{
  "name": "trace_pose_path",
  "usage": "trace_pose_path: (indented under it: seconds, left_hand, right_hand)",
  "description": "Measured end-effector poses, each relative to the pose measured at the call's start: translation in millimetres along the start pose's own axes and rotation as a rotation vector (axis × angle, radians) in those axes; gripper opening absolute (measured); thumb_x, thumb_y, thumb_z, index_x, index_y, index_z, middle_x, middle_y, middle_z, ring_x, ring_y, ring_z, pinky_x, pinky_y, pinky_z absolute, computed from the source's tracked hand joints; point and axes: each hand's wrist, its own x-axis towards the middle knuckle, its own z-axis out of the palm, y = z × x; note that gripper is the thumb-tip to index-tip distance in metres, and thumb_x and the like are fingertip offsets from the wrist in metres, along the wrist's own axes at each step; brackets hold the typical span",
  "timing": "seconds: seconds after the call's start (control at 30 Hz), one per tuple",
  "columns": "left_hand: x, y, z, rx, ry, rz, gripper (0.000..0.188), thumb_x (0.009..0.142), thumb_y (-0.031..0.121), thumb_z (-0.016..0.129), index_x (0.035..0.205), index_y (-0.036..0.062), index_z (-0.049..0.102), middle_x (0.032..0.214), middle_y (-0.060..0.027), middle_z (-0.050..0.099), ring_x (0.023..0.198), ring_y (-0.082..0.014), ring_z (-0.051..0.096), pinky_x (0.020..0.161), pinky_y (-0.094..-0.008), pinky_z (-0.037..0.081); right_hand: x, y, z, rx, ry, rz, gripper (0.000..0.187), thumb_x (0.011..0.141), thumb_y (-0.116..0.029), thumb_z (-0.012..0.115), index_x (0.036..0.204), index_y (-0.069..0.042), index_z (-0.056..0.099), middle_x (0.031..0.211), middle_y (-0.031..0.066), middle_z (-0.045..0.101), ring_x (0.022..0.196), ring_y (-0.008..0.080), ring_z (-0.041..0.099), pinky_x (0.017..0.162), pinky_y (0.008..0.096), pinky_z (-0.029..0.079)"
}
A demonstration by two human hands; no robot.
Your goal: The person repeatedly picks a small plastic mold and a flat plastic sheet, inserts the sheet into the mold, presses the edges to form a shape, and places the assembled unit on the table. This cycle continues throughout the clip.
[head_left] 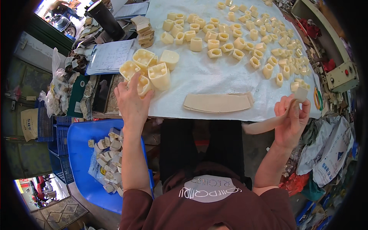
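At the table's left side, my left hand (132, 100) has its thumb and fingers around the near side of a cream hollow plastic block (144, 86). Several more large cream blocks (159, 76) stand close together just beyond it, most with their hollow ends up. My right hand (290, 119) is closed on a thin beige strip (264, 125) near the table's right front edge. One end of the strip bends up past my fingers, while the other hangs out to the left. Between my hands lies a flat stack of similar curved beige strips (217, 102).
Many small cream hollow pieces (196, 44) are spread over the white-covered table (172, 103). A blue tub (82, 168) with pale blocks stands below left. A clipboard with paper (109, 56), a black cylinder (105, 19) and a phone (102, 92) lie left; scissors (318, 98) lie right.
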Motion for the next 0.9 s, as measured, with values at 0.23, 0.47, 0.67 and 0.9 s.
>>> trace_pose_path:
  seconds: [0.23,0.47,0.67,0.9]
  left_hand:
    - [0,-6,-18,-0.232,-0.065,-0.047,0.058,0.064,0.008,0.072,0.116,0.0151,0.047,0.102,-0.017,0.051,0.096,-0.0343,0.054,0.082,-0.0396,0.046]
    - [-1,-7,-20,-0.157,-0.089,-0.011,0.059,0.063,0.007,0.07,0.116,0.016,0.046,0.103,-0.0158,0.051,0.092,-0.0346,0.058,0.079,-0.0411,0.048]
    - [3,8,-31,-0.174,-0.214,0.023,0.063,0.062,0.001,0.07,0.119,0.0135,0.046,0.107,-0.0151,0.051,0.097,-0.0325,0.056,0.081,-0.0393,0.047]
    - [4,-12,-29,-0.175,-0.202,0.121,0.067,0.061,0.005,0.074,0.121,0.0141,0.045,0.111,-0.0152,0.049,0.097,-0.036,0.056,0.083,-0.0414,0.047]
  right_hand:
    - [-7,5,6,-0.011,-0.037,0.088,0.012,0.09,-0.009,0.055,0.1,-0.009,0.048,0.075,0.0032,0.046,0.06,0.011,0.039,0.052,0.0245,0.03]
    - [-1,-2,1,0.081,-0.044,0.054,0.014,0.089,-0.012,0.057,0.098,-0.005,0.048,0.072,0.0067,0.054,0.058,0.0137,0.046,0.051,0.0268,0.035]
    - [-2,-4,-12,0.199,-0.033,0.069,0.012,0.09,-0.012,0.055,0.097,-0.005,0.049,0.075,0.0053,0.052,0.06,0.0135,0.044,0.053,0.0269,0.035]
    - [-26,25,40,0.295,-0.212,0.441,0.016,0.086,-0.007,0.055,0.1,-0.001,0.051,0.084,0.0074,0.059,0.075,0.0149,0.059,0.063,0.0281,0.05]
